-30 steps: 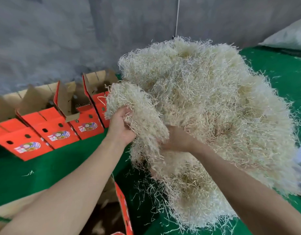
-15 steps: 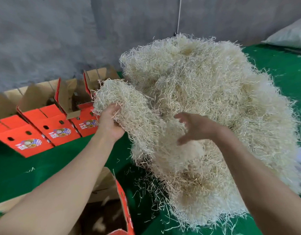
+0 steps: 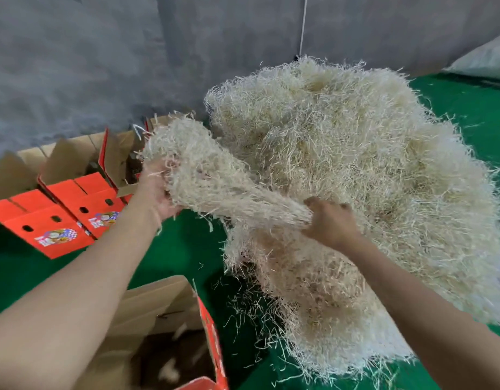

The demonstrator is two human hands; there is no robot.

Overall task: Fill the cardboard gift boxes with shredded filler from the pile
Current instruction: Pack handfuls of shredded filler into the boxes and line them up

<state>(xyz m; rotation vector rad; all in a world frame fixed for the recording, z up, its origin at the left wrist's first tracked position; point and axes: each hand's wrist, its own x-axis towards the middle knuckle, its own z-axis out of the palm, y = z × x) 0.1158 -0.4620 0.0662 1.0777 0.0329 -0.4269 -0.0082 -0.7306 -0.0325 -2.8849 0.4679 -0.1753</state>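
Observation:
A big pile of pale shredded filler lies on the green surface. A long clump of filler stretches out leftward from the pile. My left hand grips the clump's left end from below. My right hand grips the clump's right end where it joins the pile. An open cardboard gift box with a red outer side stands below my left arm, with a few shreds visible inside.
A row of open red gift boxes stands at the left against a grey wall. Loose shreds litter the green surface in front of the pile. A white sack lies at the far right.
My left hand has drawn the clump further left and up from the pile. My right hand, open half a second ago, has come down and gripped the clump's right end.

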